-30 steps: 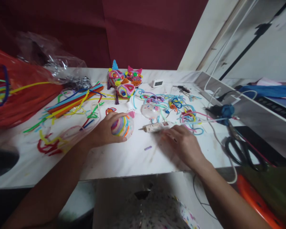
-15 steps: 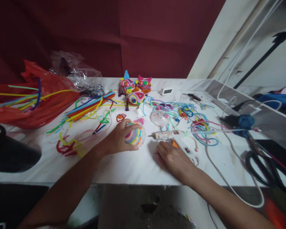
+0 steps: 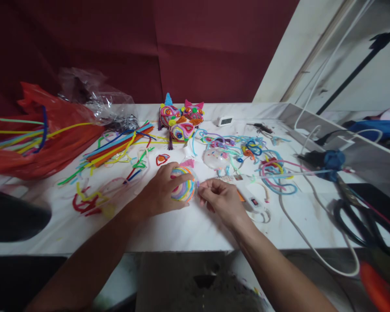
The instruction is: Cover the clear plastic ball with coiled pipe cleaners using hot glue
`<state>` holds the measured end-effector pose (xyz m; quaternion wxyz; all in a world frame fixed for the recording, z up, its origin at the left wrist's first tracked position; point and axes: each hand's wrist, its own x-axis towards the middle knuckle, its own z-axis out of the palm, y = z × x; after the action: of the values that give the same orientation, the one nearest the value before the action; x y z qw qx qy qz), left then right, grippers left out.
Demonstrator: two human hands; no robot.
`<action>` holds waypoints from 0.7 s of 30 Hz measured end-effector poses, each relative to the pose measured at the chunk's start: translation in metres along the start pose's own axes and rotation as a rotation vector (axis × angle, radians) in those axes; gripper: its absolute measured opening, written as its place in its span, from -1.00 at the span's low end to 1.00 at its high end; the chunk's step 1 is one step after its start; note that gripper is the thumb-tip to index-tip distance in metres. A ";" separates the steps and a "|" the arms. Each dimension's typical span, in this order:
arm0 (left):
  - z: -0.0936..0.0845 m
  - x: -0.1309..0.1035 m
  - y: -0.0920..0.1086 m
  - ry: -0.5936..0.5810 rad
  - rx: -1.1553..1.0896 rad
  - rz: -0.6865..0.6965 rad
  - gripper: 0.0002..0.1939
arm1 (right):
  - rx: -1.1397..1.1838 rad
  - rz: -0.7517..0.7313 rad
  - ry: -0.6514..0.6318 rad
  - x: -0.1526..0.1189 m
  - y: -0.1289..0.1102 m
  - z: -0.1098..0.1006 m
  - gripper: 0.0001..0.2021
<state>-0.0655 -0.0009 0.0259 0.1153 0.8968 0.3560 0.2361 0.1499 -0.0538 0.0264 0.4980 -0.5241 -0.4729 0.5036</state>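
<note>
My left hand is curved around a ball covered with striped, pipe-cleaner-like bands of pastel and orange. The ball rests on the white table, a pink piece just behind it. At the ball's right edge, the fingertips of my right hand are pinched together. A bit of purple shows by those fingertips, too small to make out. Partly behind my right hand lies a hot glue gun with a red switch and a clear glue stick.
Finished-looking pipe cleaner animal heads stand at the back. Pipe cleaners lie at left near a red plastic bag. A clear decorated ball sits among coiled pipe cleaners. Black-handled scissors and a white cable are at right.
My right hand has moved left and up from beside the glue gun to the ball's right edge, fingers now pinched. My left hand stays around the ball. The view has shifted slightly.
</note>
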 end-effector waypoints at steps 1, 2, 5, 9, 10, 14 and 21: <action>0.000 0.000 0.000 0.001 0.004 0.004 -0.28 | 0.003 -0.003 0.008 0.001 0.001 0.001 -0.74; 0.001 0.000 -0.001 -0.001 0.008 0.010 -0.28 | 0.003 -0.008 0.017 0.001 0.001 0.002 -0.74; 0.002 0.000 -0.002 -0.008 0.025 0.011 -0.28 | -0.002 -0.035 0.046 0.001 0.001 0.005 -0.77; 0.004 0.001 -0.001 -0.001 0.044 0.011 -0.27 | -0.012 -0.095 0.102 0.000 0.003 0.009 -0.78; 0.004 0.002 -0.001 0.000 0.050 0.013 -0.28 | -0.018 -0.110 0.117 -0.001 0.005 0.010 -0.78; 0.004 0.002 -0.001 0.001 0.043 0.000 -0.26 | -0.053 -0.169 0.159 -0.001 0.011 0.011 -0.78; 0.005 0.002 -0.002 0.002 0.001 0.004 -0.26 | -0.152 -0.247 0.149 -0.001 0.014 0.010 -0.71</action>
<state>-0.0628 0.0017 0.0220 0.1140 0.8973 0.3546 0.2370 0.1395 -0.0555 0.0124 0.5488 -0.5340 -0.5322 0.3611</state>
